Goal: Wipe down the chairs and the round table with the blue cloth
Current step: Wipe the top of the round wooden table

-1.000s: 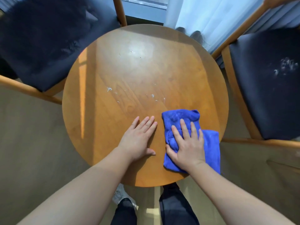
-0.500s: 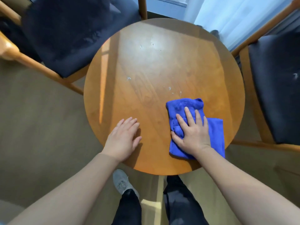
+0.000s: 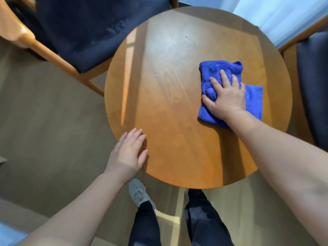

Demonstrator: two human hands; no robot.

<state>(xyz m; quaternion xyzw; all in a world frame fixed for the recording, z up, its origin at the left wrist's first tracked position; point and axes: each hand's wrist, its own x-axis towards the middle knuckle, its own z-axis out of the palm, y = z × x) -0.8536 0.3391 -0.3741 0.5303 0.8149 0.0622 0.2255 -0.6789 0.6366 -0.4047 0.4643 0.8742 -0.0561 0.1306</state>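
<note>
The round wooden table fills the middle of the view, with small white specks near its centre and far side. A folded blue cloth lies on the table's right part. My right hand presses flat on the cloth with fingers straight and spread. My left hand rests flat on the table's near left edge, fingers straight. A wooden chair with a dark seat cushion stands at the far left. A second chair with a dark cushion is at the right edge.
Beige floor surrounds the table. My legs in dark trousers and a grey shoe stand at the table's near edge. A pale curtain hangs at the far right behind the table.
My right hand has pushed the blue cloth away from me toward the table's far right. My left hand has slid back to the near left edge. The view has shifted left.
</note>
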